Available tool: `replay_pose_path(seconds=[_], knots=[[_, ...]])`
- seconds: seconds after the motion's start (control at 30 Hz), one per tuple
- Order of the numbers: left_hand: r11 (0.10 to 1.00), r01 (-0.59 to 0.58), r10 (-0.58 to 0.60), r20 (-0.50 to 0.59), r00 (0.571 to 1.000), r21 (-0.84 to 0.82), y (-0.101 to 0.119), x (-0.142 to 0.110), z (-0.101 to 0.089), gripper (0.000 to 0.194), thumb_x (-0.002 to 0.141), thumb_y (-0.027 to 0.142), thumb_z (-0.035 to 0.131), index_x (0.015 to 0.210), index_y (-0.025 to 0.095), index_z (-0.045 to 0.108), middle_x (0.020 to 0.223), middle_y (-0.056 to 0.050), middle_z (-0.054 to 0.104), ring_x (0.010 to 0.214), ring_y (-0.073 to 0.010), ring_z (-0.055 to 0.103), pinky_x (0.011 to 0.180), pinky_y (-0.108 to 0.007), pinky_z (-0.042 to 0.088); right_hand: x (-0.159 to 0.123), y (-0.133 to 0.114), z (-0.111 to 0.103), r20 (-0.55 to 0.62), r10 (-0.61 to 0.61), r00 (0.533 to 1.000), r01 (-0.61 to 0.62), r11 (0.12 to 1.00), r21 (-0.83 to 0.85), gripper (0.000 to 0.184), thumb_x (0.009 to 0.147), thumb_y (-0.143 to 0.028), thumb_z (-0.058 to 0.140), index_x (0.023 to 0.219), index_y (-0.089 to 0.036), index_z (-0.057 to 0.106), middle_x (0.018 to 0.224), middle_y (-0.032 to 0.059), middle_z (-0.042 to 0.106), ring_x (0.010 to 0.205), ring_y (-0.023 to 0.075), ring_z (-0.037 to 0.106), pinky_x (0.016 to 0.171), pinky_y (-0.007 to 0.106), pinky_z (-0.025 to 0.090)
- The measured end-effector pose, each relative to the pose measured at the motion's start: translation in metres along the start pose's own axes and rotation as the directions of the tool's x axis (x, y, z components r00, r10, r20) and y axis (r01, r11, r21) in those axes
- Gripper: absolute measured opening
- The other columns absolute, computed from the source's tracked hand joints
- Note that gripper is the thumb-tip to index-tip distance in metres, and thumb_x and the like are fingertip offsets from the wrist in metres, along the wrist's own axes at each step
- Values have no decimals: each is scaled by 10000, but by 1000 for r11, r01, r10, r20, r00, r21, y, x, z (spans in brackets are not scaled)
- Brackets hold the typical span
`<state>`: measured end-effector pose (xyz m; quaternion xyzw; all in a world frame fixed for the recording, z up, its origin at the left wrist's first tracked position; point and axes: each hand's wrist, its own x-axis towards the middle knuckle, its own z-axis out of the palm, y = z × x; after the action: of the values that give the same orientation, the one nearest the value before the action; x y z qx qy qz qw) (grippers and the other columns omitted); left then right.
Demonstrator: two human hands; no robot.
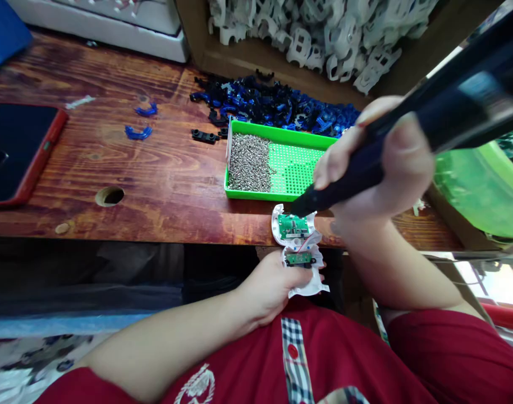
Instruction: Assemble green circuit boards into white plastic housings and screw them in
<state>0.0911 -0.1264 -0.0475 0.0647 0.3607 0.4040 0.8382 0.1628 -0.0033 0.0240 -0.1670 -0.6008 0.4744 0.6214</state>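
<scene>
My left hand [268,286] is closed around a white plastic shell [298,247] that carries two small green circuit boards, held at the table's front edge. My right hand [378,163] grips a dark blue electric screwdriver [408,129], its tip resting on the upper circuit board [293,225]. Just behind the shell sits a green screw tray [298,168] with a heap of small silver screws [248,163] in its left half.
A pile of blue and black plastic parts [273,104] lies behind the tray, and a cardboard box of white shells [324,33] behind that. A red-cased phone [16,151] lies at the left. A green tub [484,185] stands at right. The wooden table [155,179] has a hole [109,196].
</scene>
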Motion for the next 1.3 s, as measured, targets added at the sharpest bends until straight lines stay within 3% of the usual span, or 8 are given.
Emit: replay_pose_path(seconds=[0.1, 0.17, 0.37, 0.53, 0.93, 1.07, 1.2, 1.3], knots=[[1000, 7, -7, 2, 1000, 2, 0, 0, -1, 254, 580, 34, 693, 823, 108, 712, 804, -64, 718, 706, -156, 646, 707, -269, 482, 24, 4, -5, -117, -193, 974, 184, 979, -84, 140, 829, -314, 500, 750, -201, 521, 448, -59, 423, 345, 106, 427, 307, 254, 304], [1000, 1, -1, -4, 1000, -1, 1, 0, -1, 251, 590, 35, 697, 829, 110, 709, 809, -66, 720, 711, -156, 649, 716, -274, 488, 37, 14, -7, -161, -241, 957, 217, 964, -150, 134, 825, -324, 515, 759, -207, 525, 484, -59, 409, 369, 90, 432, 321, 237, 296], [1000, 24, -23, -8, 1000, 5, 1, 2, -4, 275, 586, 51, 731, 854, 109, 708, 871, -79, 717, 747, -167, 656, 739, -286, 494, 58, 58, -8, -158, -227, 961, 204, 968, -148, 182, 785, -365, 620, 806, -235, 494, 541, -78, 462, 377, 63, 438, 347, 206, 357], [999, 38, -38, 18, 999, 16, 2, 1, -7, 272, 590, 68, 747, 855, 108, 704, 868, -81, 713, 749, -171, 658, 745, -296, 500, 65, 71, -8, -194, -163, 967, 135, 979, -152, 263, 741, -432, 671, 792, -242, 497, 547, -73, 464, 381, 77, 444, 337, 227, 388], [999, 31, -32, 51, 998, 16, 4, 1, -7, 288, 581, 53, 752, 859, 106, 700, 869, -76, 710, 750, -156, 656, 733, -269, 504, 64, 72, -9, -180, -133, 975, 104, 982, -160, 255, 730, -444, 662, 762, -266, 481, 499, -78, 458, 354, 112, 435, 318, 278, 414], [999, 36, -39, 81, 996, 39, 4, 0, -9, 367, 585, 52, 749, 944, 104, 693, 1007, -120, 705, 844, -184, 659, 806, -301, 494, 63, 72, -8, -176, -136, 975, 109, 982, -153, 256, 749, -433, 652, 761, -261, 462, 486, -85, 450, 355, 102, 434, 326, 259, 407], [998, 44, -48, 80, 996, 50, 2, 0, -10, 356, 626, 64, 722, 978, 111, 692, 1074, -141, 693, 906, -207, 657, 844, -327, 483, 66, 61, -5, -218, -244, 945, 225, 968, -110, 166, 749, -301, 633, 765, -232, 483, 500, -88, 465, 362, 76, 442, 308, 232, 359], [998, 37, -41, 79, 996, 51, 0, 1, -9, 293, 624, 67, 716, 915, 96, 712, 991, -129, 718, 863, -198, 663, 831, -315, 484, 60, 35, -7, -225, -372, 901, 340, 925, -170, 97, 804, -249, 507, 723, -195, 507, 469, -79, 455, 357, 59, 441, 312, 201, 327]])
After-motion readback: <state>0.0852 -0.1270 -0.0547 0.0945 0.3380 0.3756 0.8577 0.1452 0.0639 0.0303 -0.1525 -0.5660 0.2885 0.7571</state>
